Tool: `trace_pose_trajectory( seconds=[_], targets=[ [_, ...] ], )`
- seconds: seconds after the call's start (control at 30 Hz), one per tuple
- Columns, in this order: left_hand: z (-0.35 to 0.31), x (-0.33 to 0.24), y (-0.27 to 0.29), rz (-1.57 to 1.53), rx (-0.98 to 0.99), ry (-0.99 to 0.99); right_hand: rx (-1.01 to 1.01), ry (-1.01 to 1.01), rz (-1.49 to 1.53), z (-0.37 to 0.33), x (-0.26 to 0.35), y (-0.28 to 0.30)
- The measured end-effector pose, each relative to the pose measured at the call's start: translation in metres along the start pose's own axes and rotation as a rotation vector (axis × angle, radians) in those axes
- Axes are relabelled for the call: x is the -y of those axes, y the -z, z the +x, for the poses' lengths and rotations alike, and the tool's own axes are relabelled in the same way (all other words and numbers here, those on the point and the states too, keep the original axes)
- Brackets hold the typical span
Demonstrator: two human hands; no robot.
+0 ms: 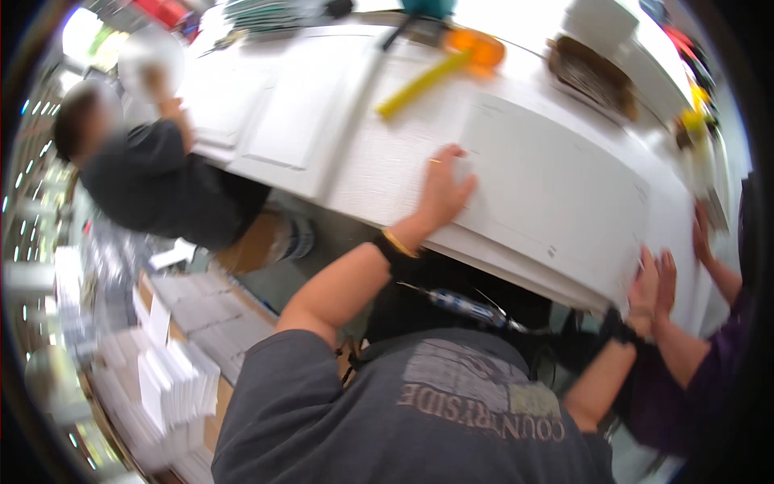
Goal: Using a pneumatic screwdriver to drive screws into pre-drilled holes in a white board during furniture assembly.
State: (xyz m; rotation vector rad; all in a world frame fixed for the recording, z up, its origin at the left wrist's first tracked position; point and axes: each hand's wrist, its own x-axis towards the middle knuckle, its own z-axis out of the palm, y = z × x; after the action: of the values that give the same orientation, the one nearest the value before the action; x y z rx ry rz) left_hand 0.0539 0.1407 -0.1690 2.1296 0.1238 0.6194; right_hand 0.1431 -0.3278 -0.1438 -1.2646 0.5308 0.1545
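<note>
A flat white panel [556, 185], with faint marks near its corners, lies on the white worktable [379, 173] in front of me. At its left edge is my left hand [442, 189], open, fingers and thumb spread, the thumb toward the panel. My right hand [641, 286] rests against the panel's right near corner with its fingers stretched out. Right beside it is another person's hand [665, 282], whose purple-sleeved arm comes in from the right. Beyond my left hand lie a yellow strip [423, 85] and a blurred orange object [477, 50].
White panels with recessed borders [302, 105] cover the table's left part, where a co-worker [161, 177] stands. An open cardboard box [592, 77] sits at the back. A caulking gun [468, 306] is below the table edge. White board stacks [177, 379] stand lower left.
</note>
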Motion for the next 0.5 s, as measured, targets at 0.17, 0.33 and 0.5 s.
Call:
trace_pose_trajectory(
  seconds=[0.17, 0.33, 0.5],
  targets=[
    [0.004, -0.018, 0.008, -0.109, 0.064, 0.178, 0.170, 0.120, -0.039, -0.054, -0.004, 0.025],
    [0.008, -0.007, 0.010, -0.253, 0.064, 0.263, 0.086, 0.104, -0.002, -0.101, -0.007, -0.020],
    [0.024, -0.039, 0.024, -0.273, 0.181, 0.379, -0.109, 0.436, -0.070, -0.098, 0.000, -0.026]
  ],
)
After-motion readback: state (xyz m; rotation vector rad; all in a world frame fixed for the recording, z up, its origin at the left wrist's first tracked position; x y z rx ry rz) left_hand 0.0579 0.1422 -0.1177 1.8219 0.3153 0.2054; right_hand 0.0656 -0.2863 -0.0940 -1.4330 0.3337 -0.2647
